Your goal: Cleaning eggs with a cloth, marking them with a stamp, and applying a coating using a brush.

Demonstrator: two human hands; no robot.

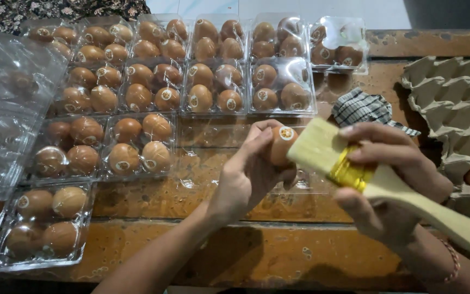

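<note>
A brown egg [282, 146] with a round sticker is being held up by the left hand [248, 174], fingers wrapped around it, above an open clear tray [213, 136] on the worn wooden table [278, 256]. A flat paintbrush [365, 174] with pale bristles, a gold ferrule and a wooden handle is being gripped by the right hand [393, 185]; its bristles are being pressed against the egg. Closed clear packs of brown eggs [137, 87] are being kept in rows behind and to the left. A checked cloth [363, 107] and a grey pulp egg tray [452, 103] are lying to the right.
</note>
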